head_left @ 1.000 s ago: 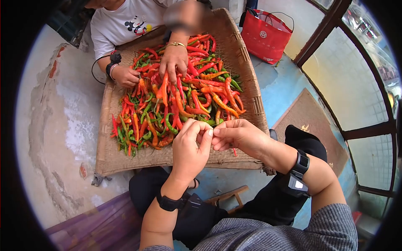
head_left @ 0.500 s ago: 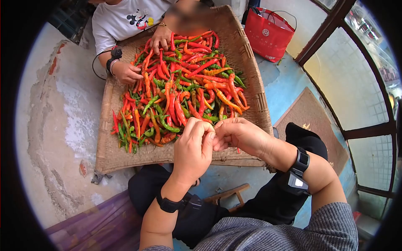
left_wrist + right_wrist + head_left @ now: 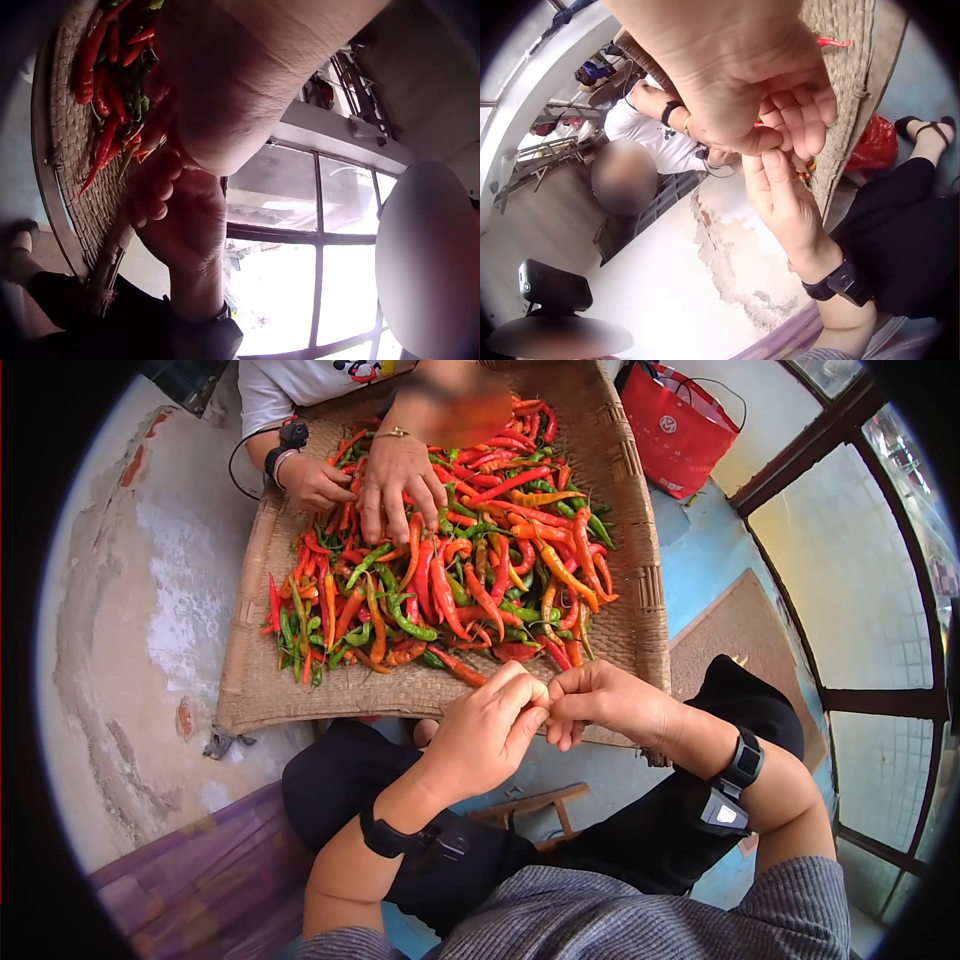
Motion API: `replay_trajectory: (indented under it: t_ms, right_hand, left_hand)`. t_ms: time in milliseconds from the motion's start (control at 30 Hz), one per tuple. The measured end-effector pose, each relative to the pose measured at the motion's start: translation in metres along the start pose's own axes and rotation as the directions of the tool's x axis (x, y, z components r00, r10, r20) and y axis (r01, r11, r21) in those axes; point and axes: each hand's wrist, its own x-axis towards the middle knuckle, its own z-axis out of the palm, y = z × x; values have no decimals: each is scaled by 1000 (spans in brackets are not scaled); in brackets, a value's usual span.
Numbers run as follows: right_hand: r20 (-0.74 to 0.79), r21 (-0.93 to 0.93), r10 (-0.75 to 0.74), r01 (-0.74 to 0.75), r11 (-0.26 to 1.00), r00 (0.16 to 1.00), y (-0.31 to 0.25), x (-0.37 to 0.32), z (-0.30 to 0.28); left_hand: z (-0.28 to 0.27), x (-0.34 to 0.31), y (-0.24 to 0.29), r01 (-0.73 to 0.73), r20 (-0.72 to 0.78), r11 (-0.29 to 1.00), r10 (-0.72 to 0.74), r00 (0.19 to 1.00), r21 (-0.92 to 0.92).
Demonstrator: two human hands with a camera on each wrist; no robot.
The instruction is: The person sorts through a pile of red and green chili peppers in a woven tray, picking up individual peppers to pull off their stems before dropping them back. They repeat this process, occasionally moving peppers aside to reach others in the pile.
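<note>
My left hand (image 3: 488, 725) and right hand (image 3: 615, 705) meet at the fingertips above the near edge of a woven tray (image 3: 300, 698). Both have thumb and forefinger brought together, the other fingers curled. I cannot tell whether anything small is between the fingertips. In the right wrist view the left thumb and forefinger (image 3: 778, 171) touch the right thumb. Red, orange and green chili peppers (image 3: 440, 585) lie heaped in the tray, just beyond my hands. From the left wrist, the right hand (image 3: 184, 217) shows its curled fingers beside the tray.
Across the tray, another person's hands (image 3: 395, 485) reach into the peppers. A red bag (image 3: 675, 435) stands on the floor at the back right, near framed windows (image 3: 850, 580). A wooden stool (image 3: 530, 810) sits below, between my legs.
The view has tilted down, so the tray sits higher in it and my joined hands are nearer its front edge. The other person's hand has reached forward again over the peppers.
</note>
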Motion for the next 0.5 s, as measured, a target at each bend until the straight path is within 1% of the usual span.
replay_trajectory:
  t_ms: [67,133,233,267,333,367,400,433,467,500]
  right_hand:
    - [-10,0,12,-12,1000,1000,3,0,1]
    - [-28,-67,28,-29,997,999,0,-1,1]
    - [-40,-55,-5,3,998,999,0,1,1]
    - [-39,-58,-5,3,998,999,-2,2,1]
    - [-89,28,-25,28,999,996,-4,3,2]
    - [-89,26,-23,25,999,996,-6,4,3]
    - [-130,42,-46,52,998,990,-8,5,3]
    - [-171,57,-69,80,995,983,-10,6,2]
    - [-170,56,-67,77,995,983,-11,8,0]
    - [-208,97,-78,100,990,975,-12,9,-3]
  left_hand:
    - [2,-2,-3,-20,62,1000,21,998,-21]
    - [2,-2,-3,-35,52,999,36,998,-17]
    - [2,-1,-3,-34,35,999,35,999,-14]
    - [2,0,-2,-15,5,1000,15,1000,-19]
    - [4,2,-3,4,-27,1000,-4,1000,-26]
    - [4,4,-4,-29,-107,1000,28,994,-10]
    - [5,5,-5,-57,-185,998,58,981,7]
    - [4,7,-4,-42,-244,999,35,969,-21]
    - [3,9,-5,-40,-246,999,33,969,-22]
    - [2,10,-7,6,-297,999,-21,955,-52]
